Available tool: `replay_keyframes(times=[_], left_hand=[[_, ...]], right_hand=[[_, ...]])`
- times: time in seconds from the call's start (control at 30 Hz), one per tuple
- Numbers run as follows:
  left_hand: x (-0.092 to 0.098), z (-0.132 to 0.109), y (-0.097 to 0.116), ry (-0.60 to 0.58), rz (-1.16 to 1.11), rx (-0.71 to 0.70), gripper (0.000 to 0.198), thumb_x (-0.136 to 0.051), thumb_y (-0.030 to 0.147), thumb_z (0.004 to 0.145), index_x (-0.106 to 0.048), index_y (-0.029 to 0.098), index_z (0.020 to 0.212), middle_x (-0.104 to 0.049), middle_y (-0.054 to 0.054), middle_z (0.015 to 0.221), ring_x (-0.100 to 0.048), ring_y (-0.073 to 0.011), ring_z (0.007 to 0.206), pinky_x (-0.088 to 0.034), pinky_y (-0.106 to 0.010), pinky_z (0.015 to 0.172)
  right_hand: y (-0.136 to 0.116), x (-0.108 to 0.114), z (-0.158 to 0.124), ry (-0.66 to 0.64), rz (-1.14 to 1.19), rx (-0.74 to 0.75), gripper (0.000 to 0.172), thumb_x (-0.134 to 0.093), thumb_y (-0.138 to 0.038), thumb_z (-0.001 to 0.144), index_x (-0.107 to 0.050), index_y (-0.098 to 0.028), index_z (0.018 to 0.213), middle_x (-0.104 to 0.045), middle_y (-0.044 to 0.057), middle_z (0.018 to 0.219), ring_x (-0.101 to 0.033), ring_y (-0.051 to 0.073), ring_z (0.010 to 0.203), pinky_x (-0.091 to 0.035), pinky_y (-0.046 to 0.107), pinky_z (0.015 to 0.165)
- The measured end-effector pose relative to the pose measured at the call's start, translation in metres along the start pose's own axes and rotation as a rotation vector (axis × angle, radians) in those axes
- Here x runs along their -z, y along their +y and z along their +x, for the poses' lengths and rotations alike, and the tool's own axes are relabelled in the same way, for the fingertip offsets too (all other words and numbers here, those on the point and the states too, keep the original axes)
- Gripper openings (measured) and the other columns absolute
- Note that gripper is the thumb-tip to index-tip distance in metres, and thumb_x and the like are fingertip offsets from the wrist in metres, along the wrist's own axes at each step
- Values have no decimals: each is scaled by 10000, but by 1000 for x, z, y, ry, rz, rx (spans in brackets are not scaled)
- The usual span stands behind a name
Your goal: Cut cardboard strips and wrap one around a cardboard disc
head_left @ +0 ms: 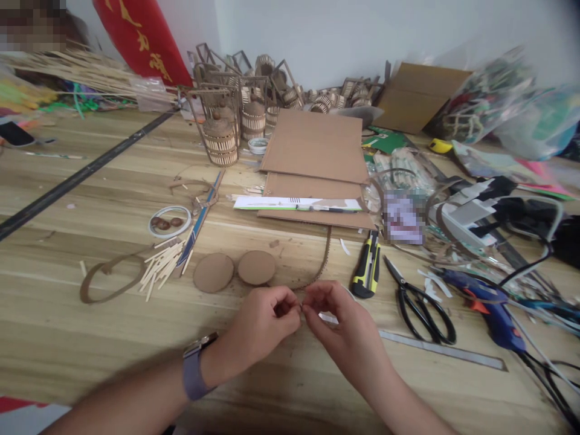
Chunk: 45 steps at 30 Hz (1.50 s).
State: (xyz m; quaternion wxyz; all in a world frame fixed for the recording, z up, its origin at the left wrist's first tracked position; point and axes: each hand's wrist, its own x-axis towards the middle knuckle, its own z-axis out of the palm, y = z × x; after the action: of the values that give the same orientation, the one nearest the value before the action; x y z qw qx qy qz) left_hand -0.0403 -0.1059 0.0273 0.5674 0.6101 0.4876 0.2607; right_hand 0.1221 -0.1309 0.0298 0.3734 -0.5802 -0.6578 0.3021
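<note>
My left hand (265, 323) and my right hand (338, 317) meet over the wooden table (90, 338), fingertips pinched together on the near end of a thin corrugated cardboard strip (322, 260). The strip curves away from my fingers up toward the cardboard sheets (315, 148). Two round cardboard discs (233, 270) lie just beyond my left hand. A watch with a purple band sits on my left wrist.
A yellow-black utility knife (368, 266), black scissors (421, 302), a metal ruler (444, 350) and a blue glue gun (487, 308) lie to the right. Wooden sticks (163, 263), a cardboard loop (111, 278) and a tape roll (170, 220) lie left. Small cardboard lanterns (235, 118) stand behind.
</note>
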Motion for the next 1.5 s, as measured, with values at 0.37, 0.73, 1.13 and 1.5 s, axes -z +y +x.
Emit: replay_keyframes(times=[0.37, 0.73, 1.13, 1.5], left_hand=[[-1, 1, -1, -31, -134, 86, 56, -509, 229, 693, -527, 187, 661, -509, 46, 555, -461, -99, 493, -340, -208, 471], [1, 2, -4, -34, -140, 77, 77, -513, 247, 701, -541, 181, 673, -515, 47, 546, -463, -96, 482, -351, -206, 463], [1, 4, -4, 2, -127, 77, 76, -513, 255, 702, -538, 188, 675, -505, 58, 531, -450, -96, 480, -338, -207, 463], [-1, 2, -3, 23, -96, 66, 58, -505, 232, 691, -518, 195, 648, -465, 72, 510, -415, -94, 481, -307, -210, 468]], right_hand=[[-1, -4, -1, 16, -70, 79, 62, -541, -170, 823, -567, -225, 835, -680, 4, 712, -663, 149, 623, -543, 233, 528], [0, -2, 0, -22, -78, 37, 51, -531, -205, 848, -578, -225, 845, -678, 15, 732, -669, 152, 653, -526, 219, 528], [2, -4, -2, 59, -165, 174, 85, -526, -171, 864, -582, -227, 893, -708, 6, 765, -705, 146, 678, -556, 222, 597], [0, -7, -7, 143, -298, 297, 125, -514, -128, 853, -538, -222, 932, -717, -4, 763, -720, 137, 657, -566, 218, 599]])
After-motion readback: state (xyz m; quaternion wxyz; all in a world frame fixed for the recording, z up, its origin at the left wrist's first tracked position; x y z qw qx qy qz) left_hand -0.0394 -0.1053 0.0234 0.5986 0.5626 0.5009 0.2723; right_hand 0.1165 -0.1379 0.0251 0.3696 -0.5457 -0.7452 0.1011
